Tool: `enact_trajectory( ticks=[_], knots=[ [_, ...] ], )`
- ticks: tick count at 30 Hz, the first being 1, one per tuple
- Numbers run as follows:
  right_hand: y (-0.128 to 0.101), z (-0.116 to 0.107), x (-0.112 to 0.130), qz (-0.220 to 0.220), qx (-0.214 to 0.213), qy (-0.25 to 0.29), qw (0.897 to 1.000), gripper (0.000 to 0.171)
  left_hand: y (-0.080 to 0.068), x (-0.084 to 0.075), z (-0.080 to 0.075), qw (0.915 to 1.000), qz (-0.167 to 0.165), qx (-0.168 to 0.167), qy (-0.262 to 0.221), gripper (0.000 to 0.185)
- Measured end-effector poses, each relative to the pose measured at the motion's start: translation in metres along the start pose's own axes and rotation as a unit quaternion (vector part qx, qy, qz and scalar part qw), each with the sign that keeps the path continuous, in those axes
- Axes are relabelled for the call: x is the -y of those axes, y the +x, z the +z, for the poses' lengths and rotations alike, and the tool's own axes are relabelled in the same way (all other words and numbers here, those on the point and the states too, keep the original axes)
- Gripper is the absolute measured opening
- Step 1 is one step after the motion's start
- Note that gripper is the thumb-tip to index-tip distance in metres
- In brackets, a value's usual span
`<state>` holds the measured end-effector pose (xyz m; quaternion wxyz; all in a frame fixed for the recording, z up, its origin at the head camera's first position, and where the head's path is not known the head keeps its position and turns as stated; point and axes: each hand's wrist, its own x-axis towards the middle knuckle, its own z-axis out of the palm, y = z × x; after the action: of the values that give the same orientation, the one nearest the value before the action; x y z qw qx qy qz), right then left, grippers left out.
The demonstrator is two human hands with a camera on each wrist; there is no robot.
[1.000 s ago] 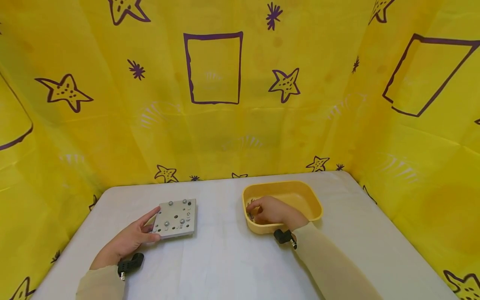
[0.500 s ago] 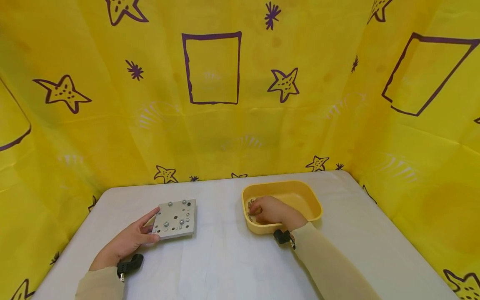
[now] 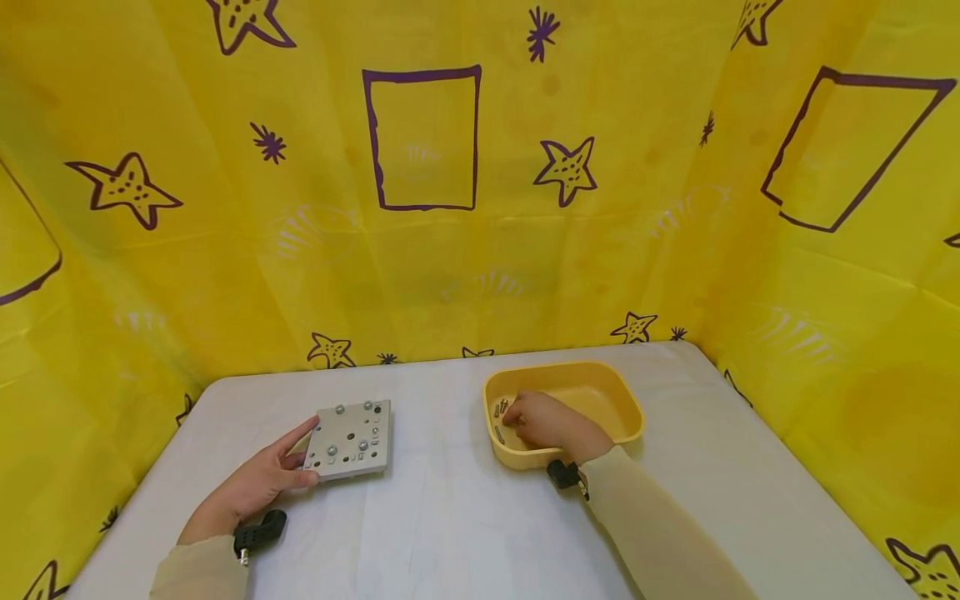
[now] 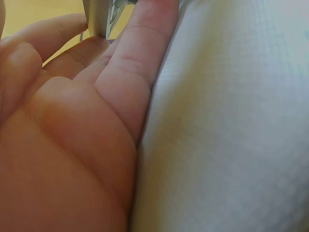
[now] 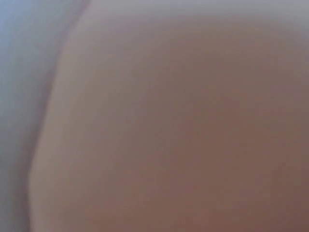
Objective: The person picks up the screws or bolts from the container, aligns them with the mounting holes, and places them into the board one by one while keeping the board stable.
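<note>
A square grey metal plate (image 3: pixel 351 439) with several holes and screws lies on the white table (image 3: pixel 450 517) at the left. My left hand (image 3: pixel 300 454) holds its near-left corner, thumb on the near edge and forefinger along the left side. The left wrist view shows the plate's corner (image 4: pixel 99 17) between the fingers (image 4: pixel 140 53). My right hand (image 3: pixel 517 419) reaches into the yellow tray (image 3: pixel 600 375), fingers curled down by loose screws (image 3: pixel 498 421) at the tray's left end. What the fingertips hold is hidden. The right wrist view is a skin-coloured blur.
Yellow cloth walls with purple stars and rectangles (image 3: pixel 423 137) close in the table at the back and both sides. Black wrist camera mounts (image 3: pixel 562 475) sit on both sleeves. Bare table top stretches between plate and tray and along the front.
My right hand has shifted slightly right inside the tray, uncovering screws at its left end. The left hand and plate have stayed put.
</note>
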<state>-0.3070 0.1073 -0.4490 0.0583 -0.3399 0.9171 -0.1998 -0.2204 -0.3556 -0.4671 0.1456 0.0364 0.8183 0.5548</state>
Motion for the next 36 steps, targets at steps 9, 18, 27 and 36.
enact_trajectory(
  ticks=[9, 18, 27, 36],
  knots=[
    [-0.0016, -0.0023, 0.0049, 0.085, -0.021, 0.010, 0.996, 0.018, 0.0007, 0.0000, -0.0004, 1.0000, 0.001, 0.001, -0.007, 0.103],
    [-0.0009, -0.0042, 0.0037, 0.094, -0.026, 0.009, 0.995, 0.022, 0.0003, 0.0004, -0.0003, 1.0000, -0.001, 0.000, -0.004, 0.103],
    [0.0030, -0.0011, 0.0023, 0.076, -0.052, -0.001, 0.996, 0.013, 0.0006, 0.0015, -0.0003, 0.9999, -0.010, -0.004, 0.003, 0.104],
    [0.0070, -0.0019, 0.0059, 0.078, -0.026, -0.034, 0.996, 0.003, -0.0001, 0.0012, 0.0002, 0.9999, -0.005, 0.000, 0.011, 0.104]
  ],
)
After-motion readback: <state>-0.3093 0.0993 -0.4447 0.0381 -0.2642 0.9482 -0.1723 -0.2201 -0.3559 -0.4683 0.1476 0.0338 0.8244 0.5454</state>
